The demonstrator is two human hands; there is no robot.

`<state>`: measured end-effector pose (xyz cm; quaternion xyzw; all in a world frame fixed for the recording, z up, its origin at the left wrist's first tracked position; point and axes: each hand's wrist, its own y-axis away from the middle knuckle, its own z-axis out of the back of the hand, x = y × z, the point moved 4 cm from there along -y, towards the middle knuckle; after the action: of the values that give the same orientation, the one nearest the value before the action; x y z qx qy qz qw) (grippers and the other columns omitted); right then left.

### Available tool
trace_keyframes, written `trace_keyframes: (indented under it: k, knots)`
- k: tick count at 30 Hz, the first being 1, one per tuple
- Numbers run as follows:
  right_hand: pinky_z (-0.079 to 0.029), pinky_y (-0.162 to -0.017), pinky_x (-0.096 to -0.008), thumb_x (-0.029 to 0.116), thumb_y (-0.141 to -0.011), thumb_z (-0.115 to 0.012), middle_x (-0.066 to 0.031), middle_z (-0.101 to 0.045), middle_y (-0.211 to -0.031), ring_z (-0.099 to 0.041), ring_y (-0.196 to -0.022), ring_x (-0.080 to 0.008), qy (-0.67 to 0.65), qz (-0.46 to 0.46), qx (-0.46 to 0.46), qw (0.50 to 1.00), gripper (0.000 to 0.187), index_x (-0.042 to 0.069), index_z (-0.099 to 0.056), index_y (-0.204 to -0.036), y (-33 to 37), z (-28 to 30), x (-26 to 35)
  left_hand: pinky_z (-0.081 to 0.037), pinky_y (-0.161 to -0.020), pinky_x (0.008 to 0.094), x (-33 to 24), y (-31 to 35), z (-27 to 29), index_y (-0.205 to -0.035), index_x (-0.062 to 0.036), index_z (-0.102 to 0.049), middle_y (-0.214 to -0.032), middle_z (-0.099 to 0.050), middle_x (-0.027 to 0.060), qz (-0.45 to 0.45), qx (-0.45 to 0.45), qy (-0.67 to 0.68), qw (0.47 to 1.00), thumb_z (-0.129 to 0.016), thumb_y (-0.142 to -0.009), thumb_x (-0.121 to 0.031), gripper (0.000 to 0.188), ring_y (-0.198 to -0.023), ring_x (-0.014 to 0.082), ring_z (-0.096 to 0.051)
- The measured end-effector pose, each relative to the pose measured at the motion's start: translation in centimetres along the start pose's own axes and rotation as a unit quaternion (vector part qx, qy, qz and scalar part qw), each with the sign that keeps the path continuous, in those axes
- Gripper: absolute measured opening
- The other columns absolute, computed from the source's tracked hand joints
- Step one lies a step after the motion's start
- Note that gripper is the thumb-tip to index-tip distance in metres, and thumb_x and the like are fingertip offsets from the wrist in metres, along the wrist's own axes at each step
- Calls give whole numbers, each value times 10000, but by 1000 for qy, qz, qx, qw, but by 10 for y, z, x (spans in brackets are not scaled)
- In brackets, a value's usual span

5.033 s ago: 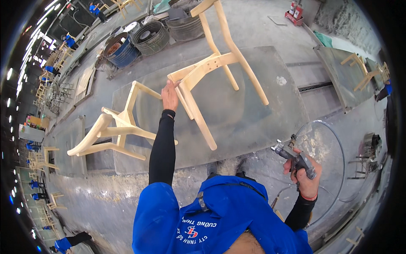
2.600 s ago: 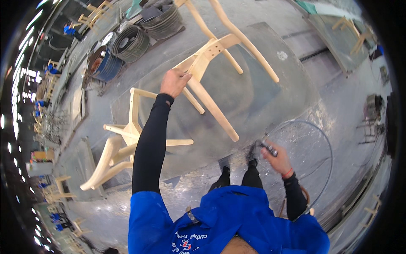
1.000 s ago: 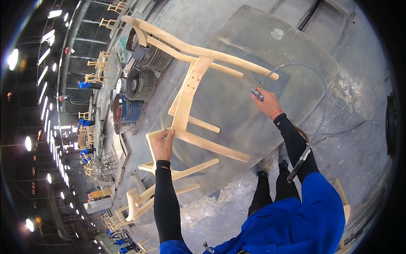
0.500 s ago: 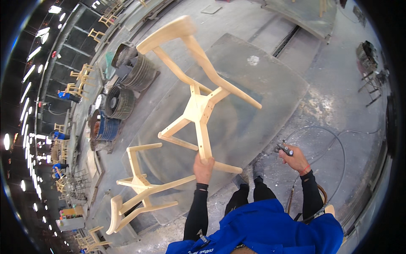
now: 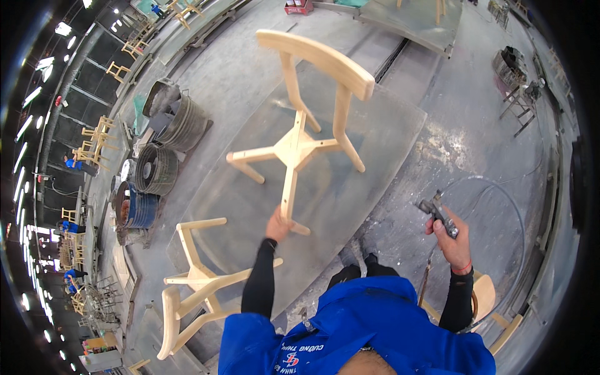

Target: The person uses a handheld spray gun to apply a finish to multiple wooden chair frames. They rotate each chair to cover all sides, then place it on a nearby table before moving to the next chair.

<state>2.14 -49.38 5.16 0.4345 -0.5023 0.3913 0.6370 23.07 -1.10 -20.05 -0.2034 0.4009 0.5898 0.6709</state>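
2 hands, both full. L hand (image 5: 279, 226) is closed round 1 chair frame (image 5: 295, 149), at the corner where the nearest rail meets its leg; R hand (image 5: 455, 244) is wrapped round 1 spray gun (image 5: 440, 215), nozzle end twd the L side. Can't tell if the trigger's pulled. Held frame sits just fwd of L hand, over 1 grey sheet (image 5: 384, 140): 4 legs (image 5: 250, 172), 4 rails (image 5: 256, 154), 1 backrest (image 5: 315, 56), the last at the far end from the grip. Can't tell if all feet touch the sheet.

Around: 1 more frame (image 5: 199, 275) near L hand, to its left; L forearm (image 5: 257, 284) passes in front & hides a bit of it. 1 grey hose (image 5: 520, 215) loops out right of R hand. Pale wood parts (image 5: 484, 292) behind R forearm (image 5: 457, 303), partly hidden, no. unclear. 3 big tubs (image 5: 157, 170) well fwd & left of L hand, 1 blue. 1 red rack (image 5: 299, 7) far fwd, beyond the backrest. People in blue (image 5: 74, 164) far left of L hand, at least 4, too small for an exact count.
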Motion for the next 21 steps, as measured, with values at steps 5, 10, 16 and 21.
trace_keyframes:
  k: [5, 10, 16, 21]
  knots:
    - [-549, -821, -292, 193, -984, -733, -79, -740, -977, -669, -894, -117, 4, 58, 53, 997, 495, -31, -606, -1406, 13, -43, 9, -489, -1071, 472, 5, -38, 54, -1590, -44, -287, -1372, -591, 282, 139, -96, -177, 970, -884, -735, -213, 1056, -1291, 436, -570]
    - [-562, -833, -302, 169, -941, -779, -120, -769, -965, -724, -909, -137, 42, 87, 170, 981, 499, -16, -633, -1381, 43, -67, 16, -466, -1103, 486, 33, -11, 17, -1605, -8, -213, -1447, -504, 335, 188, -229, -132, 946, -876, -752, -269, 1111, -1338, 469, -513]
    - [-565, -860, -304, 153, -938, -779, -120, -775, -1016, -737, -932, -149, 32, 58, 159, 985, 505, -17, -629, -1389, 63, -57, 12, -502, -1052, 457, 170, 81, -52, -1277, 63, -655, -1303, -657, 304, 343, -63, -156, 924, -864, -708, -414, 771, -1238, 433, -628]
    - [-567, -849, -299, 151, -953, -761, -90, -765, -988, -717, -906, -137, 13, 82, 55, 995, 511, -33, -610, -1406, 66, -48, 18, -595, -913, 544, 207, 180, -113, -1290, -29, -686, -1258, -697, 208, 465, 95, -36, 879, -786, -841, -381, 579, -1141, 380, -679]
